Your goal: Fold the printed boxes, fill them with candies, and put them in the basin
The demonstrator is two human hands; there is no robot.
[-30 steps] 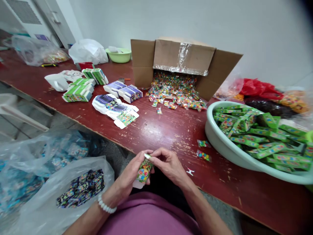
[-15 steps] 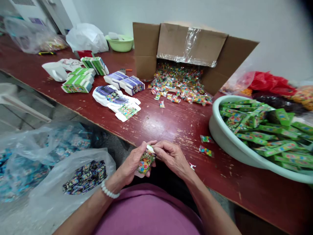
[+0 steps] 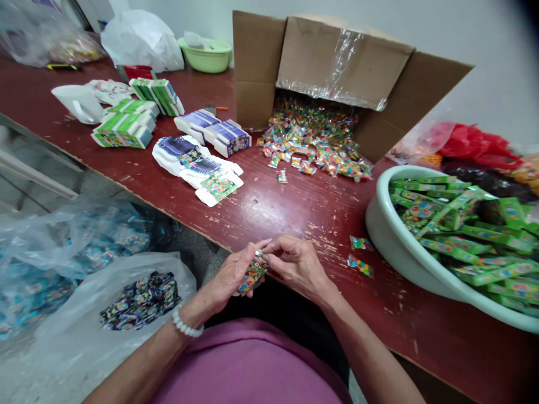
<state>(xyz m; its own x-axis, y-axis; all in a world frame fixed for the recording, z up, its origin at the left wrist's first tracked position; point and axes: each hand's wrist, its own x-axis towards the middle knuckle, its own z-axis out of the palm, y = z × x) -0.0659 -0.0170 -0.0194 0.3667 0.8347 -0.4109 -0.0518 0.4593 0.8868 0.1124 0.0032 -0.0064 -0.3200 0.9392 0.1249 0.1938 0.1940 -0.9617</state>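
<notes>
My left hand (image 3: 231,276), a beaded bracelet at its wrist, is closed around a small printed candy box (image 3: 254,274) at the table's front edge. The box is tilted, its colourful face turned up. My right hand (image 3: 298,265) pinches at the box's top end, where a bit of white flap shows; its fingertips partly hide that end. Two clear candy packets (image 3: 360,266) lie on the table to the right. Beyond my hands are flat unfolded cartons (image 3: 197,168), with strapped purple carton bundles (image 3: 227,137) and green ones (image 3: 126,126) behind.
An open cardboard box (image 3: 343,62) spills wrapped candies (image 3: 311,140) onto the red table (image 3: 295,207). On the right, a pale green basin (image 3: 389,247) holds many green boxes. Plastic bags with dark packets (image 3: 141,300) and blue packets (image 3: 101,235) sit below the table at left.
The top flap of the box is more folded in, with my right fingers closer over it. Less white shows at the box's lower end. The camera view has shifted slightly.
</notes>
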